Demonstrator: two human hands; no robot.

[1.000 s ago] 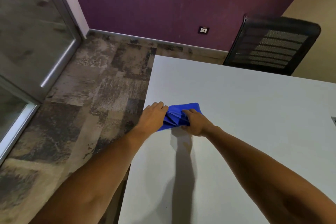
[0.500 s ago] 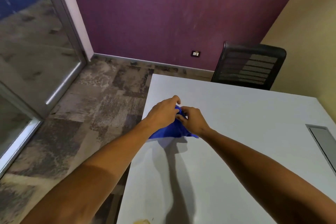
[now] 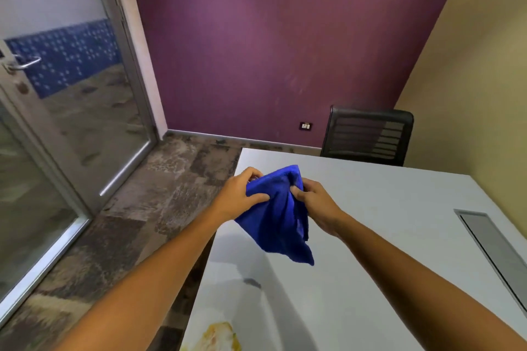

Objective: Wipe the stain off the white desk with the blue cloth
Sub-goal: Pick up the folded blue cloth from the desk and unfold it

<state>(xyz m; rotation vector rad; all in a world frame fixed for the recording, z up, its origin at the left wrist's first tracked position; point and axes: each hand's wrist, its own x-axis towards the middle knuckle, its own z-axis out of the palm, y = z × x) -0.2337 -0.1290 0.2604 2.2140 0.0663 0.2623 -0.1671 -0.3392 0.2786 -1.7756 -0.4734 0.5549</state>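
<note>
Both hands up w/ the blue cloth (image 3: 278,216): left hand (image 3: 241,194) & right hand (image 3: 315,202) each pinch it shut, cloth dangling above white desk (image 3: 385,236); yellow stain (image 3: 218,338) near front edge.

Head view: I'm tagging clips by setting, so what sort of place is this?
Probably a small office or meeting room: a large white desk with a grey cable hatch, a black mesh office chair and a framed glass door.

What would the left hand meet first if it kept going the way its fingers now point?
The crumpled blue cloth it already grips. Past that, the left hand points across at the right hand holding the cloth's other side, though depth between them is unclear.
</note>
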